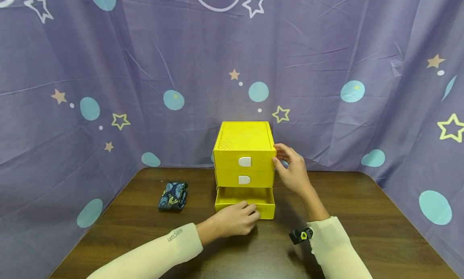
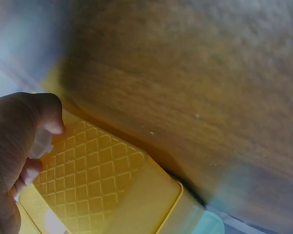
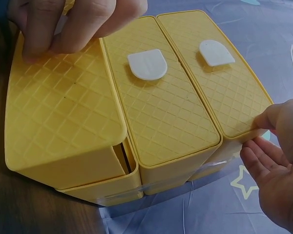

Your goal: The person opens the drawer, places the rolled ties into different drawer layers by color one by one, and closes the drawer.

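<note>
A yellow drawer unit (image 1: 246, 136) with three stacked drawers stands at the back of the table. The bottom drawer (image 1: 268, 211) is pulled partly out, and its visible inside looks bare. My left hand (image 1: 232, 220) pinches that drawer's white handle (image 2: 41, 144) between thumb and fingers; the hand hides the handle in the head view. At the upper right corner of the unit, my right hand (image 1: 293, 168) holds on, thumb on the front and fingers along the side. White tabs mark the top drawer (image 3: 229, 92) and the middle drawer (image 3: 171, 112), both pushed in.
A folded dark blue patterned cloth item (image 1: 173, 196) lies on the brown wooden table (image 1: 119, 234), left of the unit. Behind the table hangs a purple curtain (image 1: 203, 49) with stars and dots. A small black device (image 1: 301, 235) sits at the right wrist.
</note>
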Motion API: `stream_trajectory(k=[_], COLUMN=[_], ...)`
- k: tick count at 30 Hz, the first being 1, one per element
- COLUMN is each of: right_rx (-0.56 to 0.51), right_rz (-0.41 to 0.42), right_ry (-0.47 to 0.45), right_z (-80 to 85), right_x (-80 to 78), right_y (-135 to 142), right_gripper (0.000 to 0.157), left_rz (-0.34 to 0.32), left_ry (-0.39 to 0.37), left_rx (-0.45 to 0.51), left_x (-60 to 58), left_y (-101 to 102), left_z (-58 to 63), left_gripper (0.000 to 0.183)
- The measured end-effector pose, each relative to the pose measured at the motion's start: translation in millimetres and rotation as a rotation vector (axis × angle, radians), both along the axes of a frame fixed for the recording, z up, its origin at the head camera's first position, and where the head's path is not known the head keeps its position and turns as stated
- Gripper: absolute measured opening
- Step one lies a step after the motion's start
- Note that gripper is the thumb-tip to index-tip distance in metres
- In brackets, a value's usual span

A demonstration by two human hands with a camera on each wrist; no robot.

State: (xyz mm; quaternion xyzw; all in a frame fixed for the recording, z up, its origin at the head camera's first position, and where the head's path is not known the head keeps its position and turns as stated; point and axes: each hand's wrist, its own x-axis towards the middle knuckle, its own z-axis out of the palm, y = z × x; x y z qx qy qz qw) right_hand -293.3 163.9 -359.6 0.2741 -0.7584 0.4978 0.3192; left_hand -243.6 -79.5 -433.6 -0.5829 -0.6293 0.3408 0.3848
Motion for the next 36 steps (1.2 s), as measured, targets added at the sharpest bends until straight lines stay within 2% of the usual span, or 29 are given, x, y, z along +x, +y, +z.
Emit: stream_trajectory(k=[9, 16, 23, 28, 31, 36], right_rx=[0.006, 0.009, 0.009, 0.001, -0.001, 0.000], right_rz=[-0.019, -0.019, -0.025, -0.034, -0.036, -0.036], right_ry=[0.018, 0.024, 0.028, 0.038, 0.046, 0.049], right_z=[-2.2, -3.0, -2.7, -3.1, -0.3, 15.8], right_x=[-1.5, -2.2, -2.1, -2.0, 1.7, 20.6], right_y=[0, 0, -1, -3, -6, -12], right_gripper=[0.036, 0.036, 0.036, 0.037, 0.037, 0.035], left_rz=[0.017, 0.032, -0.001, 0.002, 0.002, -0.030], left_ry=[-0.001, -0.004, 0.001, 0.003, -0.002, -0.007], left_rx=[-0.001, -0.018, -0.002, -0.004, -0.013, -0.008], left_x=[6.7, 12.0, 15.7, 20.3, 23.8, 28.0], left_y=[-1, -1, -1, 0, -1, -1], left_z=[-0.3, -0.8, -1.6, -0.8, -0.1, -0.1], left_gripper=[0.025, 0.025, 0.030, 0.031, 0.031, 0.040])
